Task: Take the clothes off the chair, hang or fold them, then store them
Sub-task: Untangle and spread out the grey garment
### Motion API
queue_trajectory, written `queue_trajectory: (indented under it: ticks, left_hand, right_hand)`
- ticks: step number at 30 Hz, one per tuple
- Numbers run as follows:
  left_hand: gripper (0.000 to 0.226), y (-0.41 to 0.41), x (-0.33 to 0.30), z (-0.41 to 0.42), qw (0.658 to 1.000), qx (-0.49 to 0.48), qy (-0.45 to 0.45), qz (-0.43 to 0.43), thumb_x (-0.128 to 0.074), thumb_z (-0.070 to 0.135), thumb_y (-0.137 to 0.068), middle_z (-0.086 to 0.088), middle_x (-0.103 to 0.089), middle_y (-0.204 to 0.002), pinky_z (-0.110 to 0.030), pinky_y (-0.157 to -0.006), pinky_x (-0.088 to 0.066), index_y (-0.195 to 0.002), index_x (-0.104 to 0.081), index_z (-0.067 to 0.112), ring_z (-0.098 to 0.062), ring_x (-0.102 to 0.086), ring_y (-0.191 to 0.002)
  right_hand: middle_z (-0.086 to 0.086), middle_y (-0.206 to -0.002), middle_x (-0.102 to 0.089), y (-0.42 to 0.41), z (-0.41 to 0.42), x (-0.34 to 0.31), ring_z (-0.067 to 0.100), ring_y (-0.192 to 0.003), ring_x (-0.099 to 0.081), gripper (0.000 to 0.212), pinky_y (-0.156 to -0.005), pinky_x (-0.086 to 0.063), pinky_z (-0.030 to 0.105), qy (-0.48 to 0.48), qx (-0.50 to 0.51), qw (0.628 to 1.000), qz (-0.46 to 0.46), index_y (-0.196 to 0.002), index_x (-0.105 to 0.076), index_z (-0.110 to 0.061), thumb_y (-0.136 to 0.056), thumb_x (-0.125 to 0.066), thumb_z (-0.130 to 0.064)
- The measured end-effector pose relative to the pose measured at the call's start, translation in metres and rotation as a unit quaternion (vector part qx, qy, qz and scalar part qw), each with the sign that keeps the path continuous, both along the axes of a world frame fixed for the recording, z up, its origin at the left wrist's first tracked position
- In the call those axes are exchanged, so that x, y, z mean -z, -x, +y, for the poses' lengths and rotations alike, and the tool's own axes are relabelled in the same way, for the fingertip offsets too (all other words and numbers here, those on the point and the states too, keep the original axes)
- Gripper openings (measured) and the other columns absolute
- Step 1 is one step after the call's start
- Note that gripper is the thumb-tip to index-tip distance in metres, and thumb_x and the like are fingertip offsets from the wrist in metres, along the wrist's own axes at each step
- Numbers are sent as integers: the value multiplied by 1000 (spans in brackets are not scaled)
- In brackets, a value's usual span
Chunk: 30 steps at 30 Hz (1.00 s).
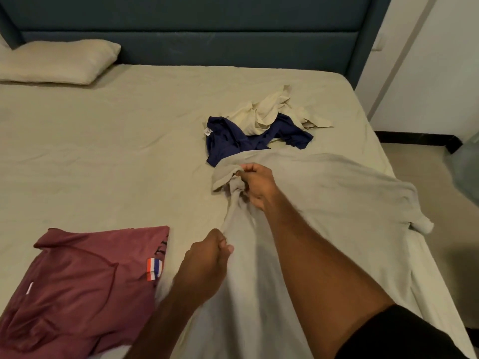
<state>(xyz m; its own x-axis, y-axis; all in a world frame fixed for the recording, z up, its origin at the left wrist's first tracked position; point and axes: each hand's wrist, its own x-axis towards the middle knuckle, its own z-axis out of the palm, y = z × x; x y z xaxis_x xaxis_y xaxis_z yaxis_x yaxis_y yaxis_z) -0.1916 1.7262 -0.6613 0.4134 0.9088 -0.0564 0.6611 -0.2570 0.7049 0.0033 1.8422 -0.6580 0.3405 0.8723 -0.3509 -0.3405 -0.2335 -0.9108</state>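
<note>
A grey T-shirt (337, 203) lies spread over the right side of the bed (103, 151). My right hand (258, 186) grips a bunched part of its left edge, far from me. My left hand (207, 257) pinches the same edge closer to me. A folded maroon shirt (85, 286) with a small flag patch lies at the near left. Beyond the grey shirt, a crumpled navy garment (233, 141) lies under a crumpled cream garment (269, 110). No chair is in view.
A pillow (57, 60) lies at the far left against the dark teal headboard (207, 35). The bed's right edge drops to a tiled floor (425, 182) beside a white wall. A pale translucent object (469, 167) stands at the right border.
</note>
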Motion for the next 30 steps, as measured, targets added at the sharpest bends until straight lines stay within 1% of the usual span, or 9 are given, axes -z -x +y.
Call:
queue_trajectory:
  ticks: [4,6,8,11,15,18,20,24,30]
  left_hand:
    - [31,-58,-18,-25,996,81,-43,-16,-36,62,-92,9,-54,-69,-41,-65,-47,-86,-40,32,-25,-59,-69]
    - [25,-88,-12,-38,989,135,-40,43,-45,56,-98,6,-59,-80,-41,-72,-51,-94,-40,31,-24,-61,-77]
    - [26,-105,0,-50,980,167,-5,108,-56,52,-96,4,-63,-92,-40,-81,-52,-98,-42,30,-22,-63,-86]
    - [31,-106,16,-60,976,163,34,142,-67,51,-87,4,-63,-97,-40,-86,-53,-93,-45,30,-22,-63,-91]
    - [34,-86,16,-58,984,114,56,123,-75,51,-75,4,-64,-92,-38,-82,-54,-85,-48,32,-19,-63,-87]
    - [37,-68,6,-61,980,103,34,166,-78,54,-71,9,-63,-93,-33,-78,-50,-87,-54,31,-16,-61,-89]
    - [37,-51,1,-65,973,112,34,201,-78,57,-72,10,-61,-92,-32,-75,-48,-89,-57,30,-15,-59,-88]
    - [34,-5,1,-66,959,161,102,209,-70,56,-73,12,-48,-58,-29,-62,-36,-55,-52,33,-12,-48,-60]
    - [32,40,-27,-94,974,162,111,115,-71,38,-93,9,-55,-70,-21,-57,-36,-74,-51,20,-3,-50,-60]
  right_hand:
    - [15,-92,-68,-64,-22,-16,25,-82,-67,21,-73,-59,32,-62,152,975,147,-95,-65,-4,-96,-53,13]
    - [14,-102,-68,-101,-43,-8,32,-95,-68,17,-76,-59,36,59,202,978,-7,-111,-67,1,-96,-58,1]
    - [14,-118,-64,-128,-73,7,37,-112,-63,29,-89,-54,39,239,164,906,-309,-122,-61,-3,-95,-61,-13]
    - [21,-126,-54,-137,-109,13,41,-117,-54,41,-99,-44,41,207,148,836,-485,-124,-51,-5,-86,-66,-10]
    - [9,-100,-67,-100,-155,13,32,-96,-64,22,-85,-49,36,106,162,861,-470,-107,-60,-22,-86,-66,-22]
    - [-5,-78,-70,-49,-201,16,19,-80,-67,20,-76,-55,33,99,-10,902,-420,-91,-65,-30,-80,-64,-47]
    - [-8,-77,-70,-26,-223,17,14,-81,-66,20,-76,-54,30,128,-113,885,-433,-92,-69,-28,-78,-71,-43]
    - [-10,-73,-68,-17,-239,14,8,-74,-64,18,-67,-48,22,123,-63,903,-407,-77,-74,-19,-73,-65,-4]
    - [-6,-78,-74,10,-256,3,15,-82,-69,21,-72,-56,28,136,14,951,-279,-76,-77,-18,-80,-58,-11]
